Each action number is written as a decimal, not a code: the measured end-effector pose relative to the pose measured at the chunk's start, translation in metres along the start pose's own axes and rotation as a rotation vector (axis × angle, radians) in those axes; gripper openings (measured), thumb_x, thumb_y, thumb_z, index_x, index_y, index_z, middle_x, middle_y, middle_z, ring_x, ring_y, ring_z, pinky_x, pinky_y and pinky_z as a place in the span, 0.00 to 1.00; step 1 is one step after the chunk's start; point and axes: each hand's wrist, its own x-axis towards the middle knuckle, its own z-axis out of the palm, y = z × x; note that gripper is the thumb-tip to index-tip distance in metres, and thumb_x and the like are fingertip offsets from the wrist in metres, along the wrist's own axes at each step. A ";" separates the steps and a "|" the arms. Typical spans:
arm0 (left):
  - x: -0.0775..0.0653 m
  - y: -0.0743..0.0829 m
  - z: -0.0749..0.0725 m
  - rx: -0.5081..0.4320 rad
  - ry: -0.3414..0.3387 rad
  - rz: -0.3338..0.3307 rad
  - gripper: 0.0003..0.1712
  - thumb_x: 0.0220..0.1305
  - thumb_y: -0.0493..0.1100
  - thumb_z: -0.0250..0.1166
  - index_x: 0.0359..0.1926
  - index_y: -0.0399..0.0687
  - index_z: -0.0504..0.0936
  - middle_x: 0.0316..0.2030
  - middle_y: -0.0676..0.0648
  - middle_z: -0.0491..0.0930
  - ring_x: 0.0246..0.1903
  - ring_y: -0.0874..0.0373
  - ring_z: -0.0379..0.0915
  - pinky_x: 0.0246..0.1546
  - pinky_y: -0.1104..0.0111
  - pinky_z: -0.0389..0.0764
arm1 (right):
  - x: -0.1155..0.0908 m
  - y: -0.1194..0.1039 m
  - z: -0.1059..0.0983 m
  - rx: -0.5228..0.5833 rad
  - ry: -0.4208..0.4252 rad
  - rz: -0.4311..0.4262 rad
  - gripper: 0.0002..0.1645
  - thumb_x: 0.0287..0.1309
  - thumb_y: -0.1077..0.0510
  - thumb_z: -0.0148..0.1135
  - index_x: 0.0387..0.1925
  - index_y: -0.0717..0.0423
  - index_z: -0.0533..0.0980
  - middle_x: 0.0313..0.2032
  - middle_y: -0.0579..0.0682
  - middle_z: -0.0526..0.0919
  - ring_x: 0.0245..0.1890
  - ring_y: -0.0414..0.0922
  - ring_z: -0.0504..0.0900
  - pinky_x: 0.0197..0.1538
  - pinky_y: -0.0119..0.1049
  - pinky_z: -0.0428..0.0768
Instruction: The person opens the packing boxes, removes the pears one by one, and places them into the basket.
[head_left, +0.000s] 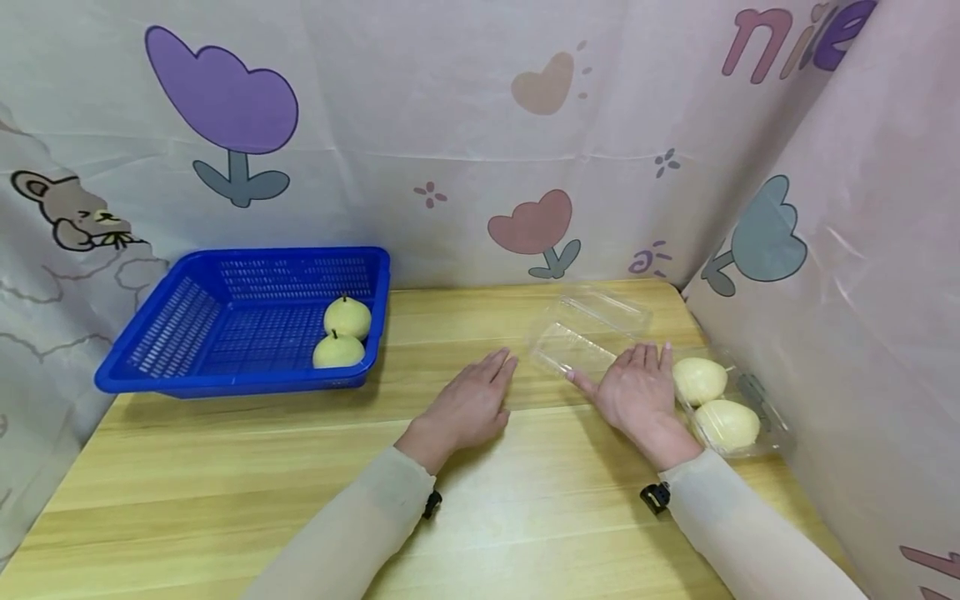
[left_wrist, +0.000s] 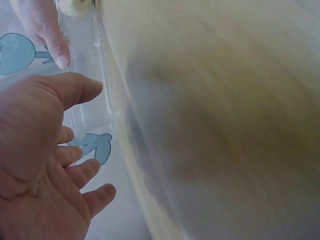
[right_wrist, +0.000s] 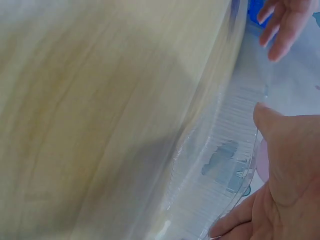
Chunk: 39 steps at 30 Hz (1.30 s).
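A clear plastic clamshell box (head_left: pixel 573 346) lies with its lid raised toward the back of the table. My right hand (head_left: pixel 636 392) is at its near right side, thumb spread out from the straight fingers. In the right wrist view, the thumb tip and fingertips are right at the rim of the clear box (right_wrist: pixel 215 165). My left hand (head_left: pixel 468 404) is left of the box, fingers extended and holding nothing. The left wrist view shows its loosely spread fingers beside the box (left_wrist: pixel 90 107). Just right of my right hand, a second clear box holds two pale yellow pears (head_left: pixel 726 425).
A blue plastic basket (head_left: pixel 240 383) stands at the back left, with two pears (head_left: pixel 347 318) in its right end. Printed cloth (head_left: pixel 450 100) hangs behind the wooden table (head_left: pixel 247 483) and along both sides. The right-hand box sits close to the cloth.
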 end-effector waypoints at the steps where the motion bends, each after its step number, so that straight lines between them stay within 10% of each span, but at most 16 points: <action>1: -0.002 -0.001 0.000 -0.009 -0.005 -0.005 0.45 0.78 0.50 0.60 0.84 0.42 0.49 0.84 0.40 0.46 0.83 0.45 0.45 0.82 0.52 0.55 | 0.001 0.000 0.000 -0.009 0.008 0.002 0.72 0.70 0.17 0.34 0.66 0.89 0.62 0.69 0.86 0.62 0.74 0.77 0.60 0.80 0.71 0.39; 8: -0.018 -0.011 0.001 -0.071 -0.026 -0.053 0.45 0.77 0.51 0.61 0.84 0.43 0.50 0.85 0.42 0.46 0.84 0.47 0.44 0.83 0.53 0.54 | 0.005 0.005 0.002 -0.087 0.096 -0.011 0.64 0.71 0.17 0.33 0.28 0.78 0.78 0.41 0.81 0.82 0.56 0.76 0.79 0.78 0.76 0.44; 14: -0.026 -0.015 0.001 -0.099 -0.016 -0.080 0.44 0.77 0.51 0.61 0.84 0.43 0.52 0.84 0.43 0.48 0.83 0.48 0.46 0.82 0.54 0.54 | 0.021 0.012 0.002 -0.041 0.124 0.004 0.54 0.73 0.20 0.38 0.09 0.58 0.67 0.14 0.59 0.72 0.40 0.69 0.85 0.77 0.76 0.43; 27: -0.051 -0.027 -0.001 -0.126 0.001 -0.142 0.43 0.76 0.51 0.64 0.82 0.42 0.58 0.82 0.41 0.56 0.82 0.45 0.51 0.82 0.49 0.56 | 0.049 0.026 0.001 0.021 0.105 0.056 0.52 0.76 0.26 0.43 0.30 0.74 0.78 0.32 0.72 0.83 0.49 0.71 0.83 0.77 0.76 0.48; 39: -0.093 -0.039 0.001 -0.114 0.031 -0.191 0.43 0.74 0.54 0.66 0.80 0.38 0.63 0.80 0.37 0.60 0.81 0.40 0.51 0.79 0.39 0.55 | 0.024 0.025 -0.007 0.143 0.209 0.039 0.55 0.75 0.26 0.46 0.52 0.82 0.74 0.59 0.78 0.76 0.67 0.73 0.70 0.80 0.71 0.40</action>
